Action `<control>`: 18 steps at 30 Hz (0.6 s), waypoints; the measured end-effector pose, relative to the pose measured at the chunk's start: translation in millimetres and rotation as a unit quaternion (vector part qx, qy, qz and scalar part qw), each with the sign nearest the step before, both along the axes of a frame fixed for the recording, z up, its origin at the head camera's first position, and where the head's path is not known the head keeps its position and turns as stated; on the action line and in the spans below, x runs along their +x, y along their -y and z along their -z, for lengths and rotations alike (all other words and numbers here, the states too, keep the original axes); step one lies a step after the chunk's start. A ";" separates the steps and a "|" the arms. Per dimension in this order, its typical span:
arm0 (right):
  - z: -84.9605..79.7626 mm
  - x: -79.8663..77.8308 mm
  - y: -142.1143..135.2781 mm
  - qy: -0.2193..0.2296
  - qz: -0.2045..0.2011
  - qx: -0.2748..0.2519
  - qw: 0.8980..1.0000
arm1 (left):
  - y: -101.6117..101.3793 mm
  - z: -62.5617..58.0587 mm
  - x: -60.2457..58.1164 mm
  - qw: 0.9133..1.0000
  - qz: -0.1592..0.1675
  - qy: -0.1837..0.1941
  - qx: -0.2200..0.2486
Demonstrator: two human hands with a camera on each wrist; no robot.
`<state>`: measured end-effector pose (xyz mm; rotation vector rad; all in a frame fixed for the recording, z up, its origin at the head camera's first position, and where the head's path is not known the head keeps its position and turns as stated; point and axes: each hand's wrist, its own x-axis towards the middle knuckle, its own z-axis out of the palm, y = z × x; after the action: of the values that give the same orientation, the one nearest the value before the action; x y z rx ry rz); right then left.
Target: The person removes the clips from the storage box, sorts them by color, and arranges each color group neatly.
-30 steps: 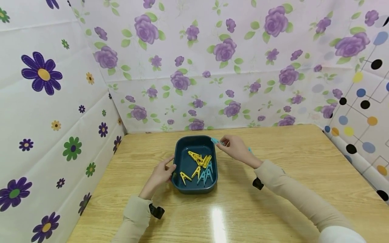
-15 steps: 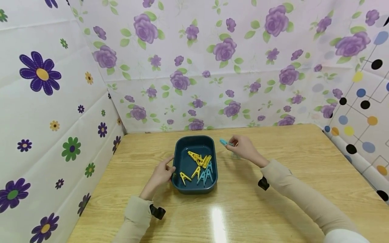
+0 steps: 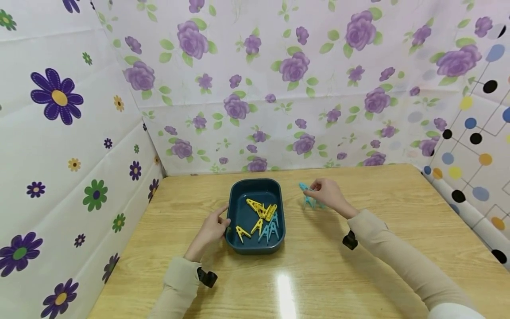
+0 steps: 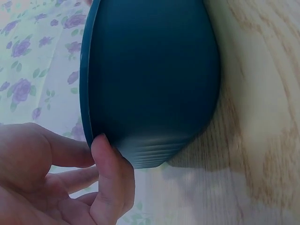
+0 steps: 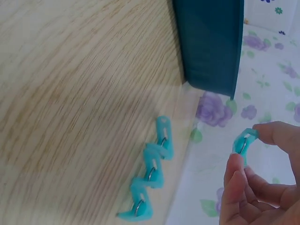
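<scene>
Head view, light-blue plastic spring clip (image 3: 303, 186): moved from near the rim of the rounded dark-teal plastic basin (image 3: 256, 250) to its 2 o'clock; seemingly mid-transfer, basin outward.
Left wrist view, left hand (image 4: 56, 201): narrow, pinching basin rim.
Right wrist view, right hand (image 5: 267, 187): narrow, pinching the spring clip; toward 8 o'clock, row of light-blue clips (image 5: 151, 159) on wood-grained surface (image 5: 84, 117).

No lettering, numbers or brand marks can be read.

I see a dark teal tray (image 3: 255, 250), yellow clothespins (image 3: 272, 212), turquoise clothespins (image 5: 153, 159), a pale wood-grained table (image 3: 318, 279), beige sleeves (image 3: 406, 259), and white wall coverings (image 3: 275, 110) printed with purple roses, daisies and multicoloured dots.
</scene>
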<state>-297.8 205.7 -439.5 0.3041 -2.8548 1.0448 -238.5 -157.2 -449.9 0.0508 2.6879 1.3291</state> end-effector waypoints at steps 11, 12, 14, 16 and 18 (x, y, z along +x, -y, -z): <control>10.6 -0.1 -21.6 0.034 0.042 -0.015 0.998 | -1.5 0.7 1.4 1.000 0.000 -0.005 0.000; 11.9 0.2 -23.2 0.033 0.047 -0.015 0.998 | -1.6 1.1 1.4 1.000 0.000 -0.005 0.001; 14.0 1.2 -26.5 0.033 0.053 -0.017 0.998 | -1.6 1.9 1.3 1.000 0.001 -0.007 0.002; 16.2 1.7 -29.9 0.032 0.056 -0.018 0.998 | -1.8 2.1 1.5 1.000 0.002 -0.010 0.002; 18.1 2.7 -33.6 0.033 0.060 -0.020 0.997 | -2.1 2.0 1.7 1.000 0.003 -0.013 0.001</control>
<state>-295.1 239.3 -457.6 0.0962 -2.8630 1.1074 -236.9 -155.1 -451.9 0.0757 2.7059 1.3380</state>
